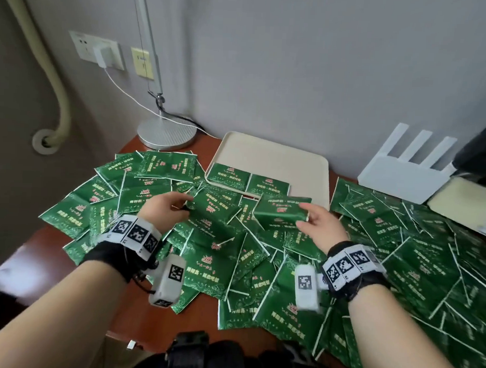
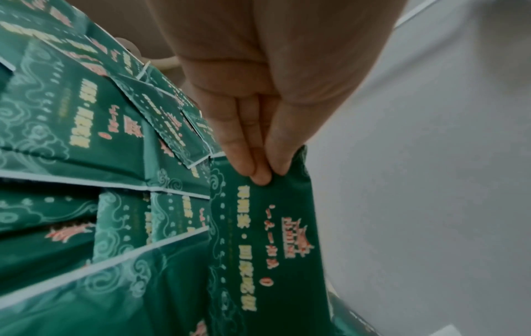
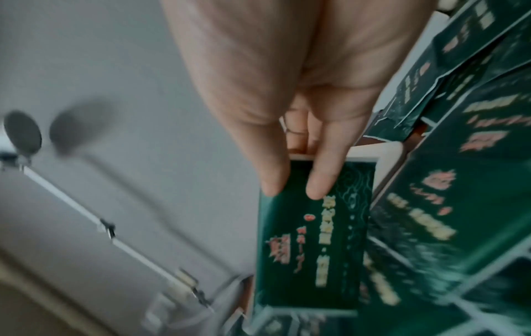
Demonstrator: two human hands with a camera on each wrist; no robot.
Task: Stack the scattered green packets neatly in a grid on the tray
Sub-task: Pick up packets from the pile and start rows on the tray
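Observation:
Green packets (image 1: 416,245) lie scattered in a thick layer over the brown table. A cream tray (image 1: 276,157) sits at the back against the wall, with two packets (image 1: 228,176) (image 1: 268,184) side by side along its near edge. My left hand (image 1: 184,203) pinches the edge of a packet (image 1: 213,210) lifted off the pile; the left wrist view shows the fingers (image 2: 247,159) together on that packet (image 2: 258,238). My right hand (image 1: 304,215) grips another packet (image 1: 279,212) just before the tray's near edge, the same packet (image 3: 310,238) seen under thumb and finger in the right wrist view.
A lamp base (image 1: 166,134) stands left of the tray, with a charger (image 1: 101,56) and its cable on the wall behind. A white router (image 1: 402,175) and a cream flat object (image 1: 461,199) sit at the back right. Bare table edge (image 1: 41,259) shows at the left.

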